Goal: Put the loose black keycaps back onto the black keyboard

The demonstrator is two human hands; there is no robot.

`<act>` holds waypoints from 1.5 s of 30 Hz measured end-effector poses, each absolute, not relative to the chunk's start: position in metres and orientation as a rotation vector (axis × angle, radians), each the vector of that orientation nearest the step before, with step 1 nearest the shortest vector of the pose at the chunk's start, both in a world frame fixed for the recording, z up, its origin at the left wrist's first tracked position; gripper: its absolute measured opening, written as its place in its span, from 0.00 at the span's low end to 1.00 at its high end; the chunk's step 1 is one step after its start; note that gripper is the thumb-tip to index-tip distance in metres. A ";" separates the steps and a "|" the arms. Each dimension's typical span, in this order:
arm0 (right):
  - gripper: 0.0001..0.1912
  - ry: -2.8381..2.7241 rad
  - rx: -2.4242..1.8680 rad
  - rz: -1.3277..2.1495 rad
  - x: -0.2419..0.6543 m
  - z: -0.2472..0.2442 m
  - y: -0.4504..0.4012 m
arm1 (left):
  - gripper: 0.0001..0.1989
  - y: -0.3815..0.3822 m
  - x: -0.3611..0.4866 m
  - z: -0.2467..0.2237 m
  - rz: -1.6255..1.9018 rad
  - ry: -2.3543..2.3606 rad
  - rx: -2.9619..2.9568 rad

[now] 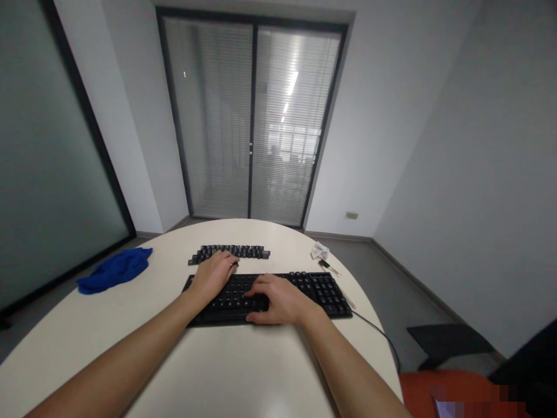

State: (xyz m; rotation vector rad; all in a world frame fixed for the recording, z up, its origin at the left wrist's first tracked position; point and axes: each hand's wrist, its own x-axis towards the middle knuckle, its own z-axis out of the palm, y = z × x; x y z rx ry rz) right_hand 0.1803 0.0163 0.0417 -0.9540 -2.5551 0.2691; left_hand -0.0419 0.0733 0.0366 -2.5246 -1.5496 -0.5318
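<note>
A black keyboard (333,296) lies across the table in front of me; its left and middle part shows small pegs where keycaps are off. Loose black keycaps (250,252) stand in rows just behind it. My left hand (215,271) reaches over the keyboard's left part, its fingertips at the loose keycaps; what they pinch, if anything, is too small to make out. My right hand (278,299) rests on the middle of the keyboard, thumb and fingers apart, with nothing visible in it.
A blue cloth (115,271) lies at the left of the round white table (174,360). At the right back are a crumpled white tissue (319,251), a small black item with thin sticks, and the keyboard's cable (376,328). A chair stands at the lower right.
</note>
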 end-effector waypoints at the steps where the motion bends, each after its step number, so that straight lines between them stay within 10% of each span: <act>1: 0.25 -2.552 -0.953 0.269 0.180 0.042 0.016 | 0.14 0.066 -0.042 0.037 -0.536 -1.563 -2.528; 45: 0.09 -2.442 -1.053 0.294 0.169 0.033 0.019 | 0.10 0.013 -0.059 0.006 -1.052 -1.639 -2.774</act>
